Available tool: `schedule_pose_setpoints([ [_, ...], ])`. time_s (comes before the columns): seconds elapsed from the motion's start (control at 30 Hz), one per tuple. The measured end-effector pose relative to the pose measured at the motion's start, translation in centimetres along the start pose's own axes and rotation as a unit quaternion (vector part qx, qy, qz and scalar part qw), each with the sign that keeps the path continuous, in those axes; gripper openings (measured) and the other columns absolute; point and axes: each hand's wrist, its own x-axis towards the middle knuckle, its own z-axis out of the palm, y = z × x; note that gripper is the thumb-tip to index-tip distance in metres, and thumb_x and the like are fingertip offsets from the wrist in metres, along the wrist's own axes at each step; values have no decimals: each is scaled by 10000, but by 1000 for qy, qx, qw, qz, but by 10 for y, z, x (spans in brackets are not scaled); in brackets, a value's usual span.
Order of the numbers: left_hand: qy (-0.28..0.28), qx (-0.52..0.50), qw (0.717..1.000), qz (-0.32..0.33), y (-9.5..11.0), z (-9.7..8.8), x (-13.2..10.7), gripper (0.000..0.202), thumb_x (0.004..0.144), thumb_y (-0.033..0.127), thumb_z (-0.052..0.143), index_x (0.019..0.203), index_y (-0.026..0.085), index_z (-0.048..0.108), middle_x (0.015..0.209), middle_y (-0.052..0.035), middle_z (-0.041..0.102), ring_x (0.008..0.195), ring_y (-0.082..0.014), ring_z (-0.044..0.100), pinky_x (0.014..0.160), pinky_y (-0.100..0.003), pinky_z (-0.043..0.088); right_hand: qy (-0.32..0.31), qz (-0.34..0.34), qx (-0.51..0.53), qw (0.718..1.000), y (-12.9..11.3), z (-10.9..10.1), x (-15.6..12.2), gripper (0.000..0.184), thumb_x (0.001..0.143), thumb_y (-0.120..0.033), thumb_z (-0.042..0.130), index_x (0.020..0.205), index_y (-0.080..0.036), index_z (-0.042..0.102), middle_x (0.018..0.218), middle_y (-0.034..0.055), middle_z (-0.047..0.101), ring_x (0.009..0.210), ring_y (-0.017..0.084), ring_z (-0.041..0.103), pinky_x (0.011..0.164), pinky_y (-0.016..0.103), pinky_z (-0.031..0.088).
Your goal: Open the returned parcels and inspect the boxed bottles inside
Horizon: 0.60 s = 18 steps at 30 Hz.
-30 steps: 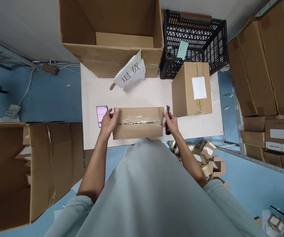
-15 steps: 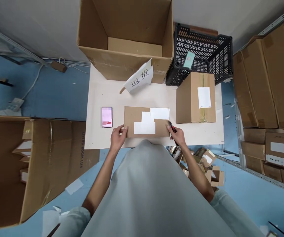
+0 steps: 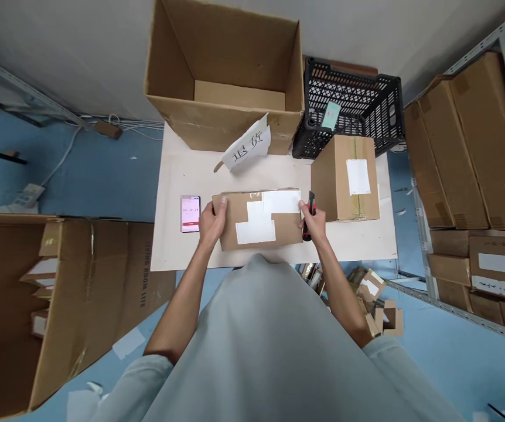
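Observation:
A flat cardboard box (image 3: 287, 231) with white paper labels on its top is between my two hands, at the front of the white table. My left hand (image 3: 212, 225) grips its left end, thumb on top. At the right end, my right hand (image 3: 314, 223) has its thumb on the box edge. That same hand holds a red and black utility knife (image 3: 307, 231), upright in the picture beside the box. Whether its blade is out, I cannot tell. To the left of the box lies a phone (image 3: 190, 213) with a pink screen.
A large open carton (image 3: 226, 120) stands at the back of the table (image 3: 171, 176), a paper sign (image 3: 248, 143) before it. A black plastic crate (image 3: 349, 126) and a taped box (image 3: 343, 176) are on the right. Another open carton (image 3: 103, 258) stands left; shelved cartons (image 3: 467, 146) line the right.
My left hand has moved up the box's left end and taken a firmer grip. My right hand has risen slightly, the knife now turned more upright. The box looks raised or tilted a little.

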Motion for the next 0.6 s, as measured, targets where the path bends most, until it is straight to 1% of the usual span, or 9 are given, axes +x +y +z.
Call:
schedule_pose_setpoints([
  [0.1, 57, -78, 993, 60, -4, -10, -23, 579, 1034, 706, 576, 1234, 195, 762, 1271, -139, 800, 1237, -326, 716, 1098, -446, 564, 14, -21, 3, 1000, -4, -17, -20, 655, 926, -850, 643, 690, -239, 622, 475, -8, 620, 479, 159, 634, 548, 238, 529],
  [0.17, 73, -114, 988, 79, -13, -13, -36, 563, 1031, 675, 606, 1286, 195, 751, 1340, -135, 777, 1268, -300, 711, 1100, -411, 575, 8, -13, 5, 1000, 4, -26, -32, 683, 923, -877, 622, 705, -230, 643, 488, 3, 634, 469, 154, 617, 540, 239, 520],
  [0.23, 69, -130, 986, 77, -28, -12, -44, 557, 993, 629, 687, 1342, 197, 732, 1379, -141, 752, 1263, -290, 720, 1108, -408, 586, -10, 9, -5, 1000, 18, -28, -41, 708, 900, -903, 627, 687, -229, 630, 489, 15, 640, 461, 153, 604, 529, 242, 506],
  [0.3, 57, -123, 989, 56, -47, -8, -50, 592, 918, 568, 789, 1375, 197, 717, 1376, -152, 733, 1248, -293, 729, 1122, -432, 594, -38, 33, -33, 998, 34, -27, -50, 719, 872, -923, 640, 674, -233, 608, 474, 17, 628, 469, 163, 614, 541, 250, 504],
  [0.37, 42, -103, 993, 31, -67, -5, -54, 622, 863, 524, 841, 1372, 188, 720, 1358, -167, 714, 1240, -303, 729, 1123, -459, 603, -60, 45, -69, 995, 45, -24, -56, 709, 868, -925, 636, 714, -233, 611, 463, -1, 605, 483, 179, 638, 562, 258, 507],
  [0.4, 33, -99, 994, 23, -76, -4, -56, 625, 861, 518, 841, 1373, 183, 720, 1346, -172, 710, 1235, -304, 730, 1118, -467, 609, -65, 44, -86, 993, 48, -22, -59, 698, 884, -916, 618, 754, -230, 621, 480, -11, 606, 495, 186, 655, 570, 261, 509],
  [0.47, 16, -112, 993, 18, -90, -5, -58, 635, 888, 527, 813, 1409, 181, 702, 1308, -168, 718, 1207, -298, 744, 1094, -474, 626, -58, 26, -121, 991, 45, -19, -63, 658, 941, -878, 560, 876, -228, 634, 580, -19, 650, 528, 192, 688, 586, 268, 517],
  [0.53, -1, -134, 991, 21, -98, -7, -58, 655, 919, 533, 785, 1465, 189, 668, 1251, -149, 737, 1173, -291, 763, 1069, -479, 642, -52, 3, -158, 986, 33, -15, -64, 588, 1016, -801, 478, 1051, -231, 621, 732, -14, 711, 561, 193, 707, 621, 284, 539],
  [0.6, -12, -144, 989, 36, -100, -11, -56, 667, 925, 516, 787, 1496, 203, 647, 1234, -139, 747, 1170, -291, 766, 1055, -486, 652, -81, -30, -211, 974, 13, -8, -63, 484, 1076, -678, 425, 1212, -237, 571, 863, 0, 753, 612, 206, 719, 672, 309, 550],
])
